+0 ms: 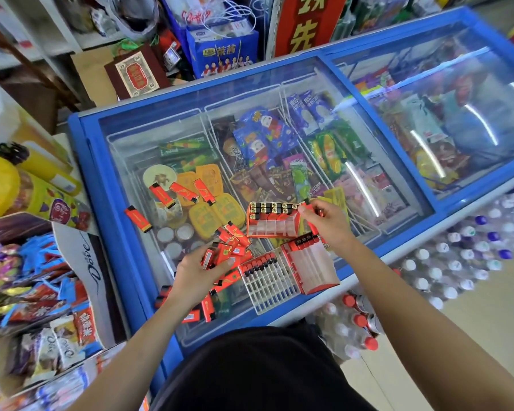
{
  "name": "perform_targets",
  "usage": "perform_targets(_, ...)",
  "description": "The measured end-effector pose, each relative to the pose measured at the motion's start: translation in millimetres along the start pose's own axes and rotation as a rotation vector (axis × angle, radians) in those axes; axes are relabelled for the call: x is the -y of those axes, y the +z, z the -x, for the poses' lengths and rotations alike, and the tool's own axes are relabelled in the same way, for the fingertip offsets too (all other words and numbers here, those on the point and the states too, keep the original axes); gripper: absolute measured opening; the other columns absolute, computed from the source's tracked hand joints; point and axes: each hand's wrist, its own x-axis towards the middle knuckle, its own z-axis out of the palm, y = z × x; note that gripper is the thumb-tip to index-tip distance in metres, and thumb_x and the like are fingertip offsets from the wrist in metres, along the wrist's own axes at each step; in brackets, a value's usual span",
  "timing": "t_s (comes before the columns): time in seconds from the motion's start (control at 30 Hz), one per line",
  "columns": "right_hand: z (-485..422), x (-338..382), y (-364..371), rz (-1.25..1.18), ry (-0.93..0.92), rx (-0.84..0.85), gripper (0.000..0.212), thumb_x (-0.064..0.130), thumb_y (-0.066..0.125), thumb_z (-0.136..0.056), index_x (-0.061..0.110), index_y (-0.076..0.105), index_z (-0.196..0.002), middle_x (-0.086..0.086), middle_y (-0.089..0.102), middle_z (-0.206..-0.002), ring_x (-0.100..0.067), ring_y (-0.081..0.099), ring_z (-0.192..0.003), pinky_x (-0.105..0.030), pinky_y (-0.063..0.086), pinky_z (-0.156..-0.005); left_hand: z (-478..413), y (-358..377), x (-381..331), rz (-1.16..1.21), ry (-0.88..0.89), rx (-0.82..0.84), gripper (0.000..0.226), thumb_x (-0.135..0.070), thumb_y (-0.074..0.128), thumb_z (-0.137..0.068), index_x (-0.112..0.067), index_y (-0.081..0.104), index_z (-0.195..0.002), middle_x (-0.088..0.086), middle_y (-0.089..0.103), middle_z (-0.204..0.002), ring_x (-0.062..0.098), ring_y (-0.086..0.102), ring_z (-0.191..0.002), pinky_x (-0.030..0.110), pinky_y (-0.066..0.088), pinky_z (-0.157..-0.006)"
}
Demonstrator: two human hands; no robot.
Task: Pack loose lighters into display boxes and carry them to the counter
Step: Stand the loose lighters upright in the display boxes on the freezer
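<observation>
Working surface is the glass freezer lid (125, 134), not a table: smooth, and we judge it slippery.

- Right grip (327, 223): pinches one red lighter (308, 208) at the right end of the filled back row of the far display box (272, 223). The front slots of that box are empty.
- Left grip (196, 274): clenched round a small bundle of lighters, over the left edge of the pile of loose lighters (233, 240).
- Near display box (312, 268): one row filled, lying at an angle just beside the white grid tray (269, 289), which holds a row of its own.
- Strays: three lighters (184, 192) far left on the glass, one single lighter (138, 218) further left, and more by the near edge (202, 310).

Risks as we judge them:
- Nothing steadies the far box. A push on the lighter could slide or tip it and shake the seated row loose.
- The left bundle is held loosely enough that one piece may slip out on the way across.
- The lighters by the near edge could be knocked to the floor by a forearm.
- The near box sits close to the lid's near edge, above the bottled water (359, 321). A nudge from the right arm may send it over.
- The strays far left are easy to miss when boxing up.
</observation>
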Motion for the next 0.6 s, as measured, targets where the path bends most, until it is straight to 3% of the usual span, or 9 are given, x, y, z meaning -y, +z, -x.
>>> perform_targets(0.07, -2, -1, -3, 0.057, -0.027, 0.02, 0.028, 0.031, 0.069, -0.093, 0.011, 0.065, -0.074, -0.009, 0.051, -0.067, -0.009, 0.045, -0.06, -0.026, 0.037, -0.065, 1, 1, -1, 0.001, 0.002, -0.003, 0.052, -0.056, 0.08, -0.077, -0.027, 0.068, -0.118, -0.005, 0.074, -0.105, 0.017, 0.071, -0.099, 0.045, 0.056, -0.093)
perform_targets(0.17, -8, -3, -9, 0.112, -0.067, 0.05, 0.015, 0.022, 0.075, -0.089, 0.024, 0.071, -0.075, 0.006, 0.063, -0.064, -0.009, 0.057, -0.059, -0.03, 0.049, -0.063, 4, 3, -2, 0.006, 0.015, 0.0, 0.031, -0.046, 0.081, -0.081, -0.027, 0.071, -0.104, -0.006, 0.076, -0.094, 0.011, 0.072, -0.088, 0.042, 0.058, -0.086)
perform_targets(0.23, -13, -4, -11, 0.149, -0.077, 0.056, 0.012, 0.016, 0.078, -0.085, 0.028, 0.075, -0.088, 0.009, 0.073, -0.078, -0.012, 0.069, -0.071, -0.034, 0.058, -0.073, 5, 4, -1, 0.021, 0.022, 0.005, 0.03, -0.046, 0.081, -0.081, -0.028, 0.071, -0.104, -0.008, 0.076, -0.095, 0.01, 0.071, -0.089, 0.039, 0.057, -0.087)
perform_targets(0.33, -20, -8, -10, 0.312, -0.147, 0.003, 0.021, 0.011, 0.08, -0.082, 0.025, 0.074, -0.097, 0.011, 0.074, -0.096, -0.006, 0.068, -0.086, -0.027, 0.055, -0.084, 6, 4, 1, 0.039, 0.025, -0.005, 0.031, -0.046, 0.081, -0.08, -0.029, 0.072, -0.104, -0.01, 0.076, -0.095, 0.011, 0.071, -0.09, 0.039, 0.057, -0.087)
perform_targets(0.43, -20, -10, -5, 0.451, -0.283, -0.046, 0.02, 0.009, 0.08, -0.083, 0.016, 0.074, -0.1, 0.006, 0.072, -0.097, 0.011, 0.057, -0.076, -0.012, 0.049, -0.078, 8, 6, 2, 0.036, 0.027, -0.026, 0.022, -0.039, 0.082, -0.082, -0.029, 0.073, -0.1, -0.008, 0.075, -0.091, 0.014, 0.071, -0.085, 0.037, 0.057, -0.081)
perform_targets(0.5, -18, -9, -1, 0.504, -0.361, -0.038, 0.021, 0.005, 0.078, -0.084, 0.011, 0.072, -0.104, 0.004, 0.07, -0.097, 0.013, 0.053, -0.071, -0.005, 0.044, -0.072, 10, 7, 1, 0.013, 0.035, -0.026, 0.026, -0.038, 0.082, -0.083, -0.025, 0.073, -0.103, -0.006, 0.075, -0.091, 0.016, 0.07, -0.081, 0.031, 0.055, -0.073)
perform_targets(0.53, -17, -9, 1, 0.531, -0.418, -0.036, 0.021, 0.003, 0.077, -0.084, 0.009, 0.07, -0.103, 0.002, 0.07, -0.097, 0.009, 0.054, -0.071, -0.008, 0.046, -0.073, 11, 7, 1, 0.003, 0.036, -0.022, 0.025, -0.038, 0.081, -0.084, -0.025, 0.073, -0.103, -0.007, 0.075, -0.087, 0.014, 0.069, -0.074, 0.027, 0.053, -0.067)
perform_targets(0.6, -17, -11, 4, 0.597, -0.551, -0.037, 0.02, -0.001, 0.076, -0.083, 0.006, 0.067, -0.1, -0.004, 0.07, -0.097, -0.009, 0.062, -0.078, -0.028, 0.055, -0.074, 11, 7, 4, -0.006, 0.028, -0.017, 0.017, -0.034, 0.081, -0.084, -0.023, 0.074, -0.095, -0.011, 0.07, -0.072, 0.008, 0.06, -0.057, 0.019, 0.046, -0.056)
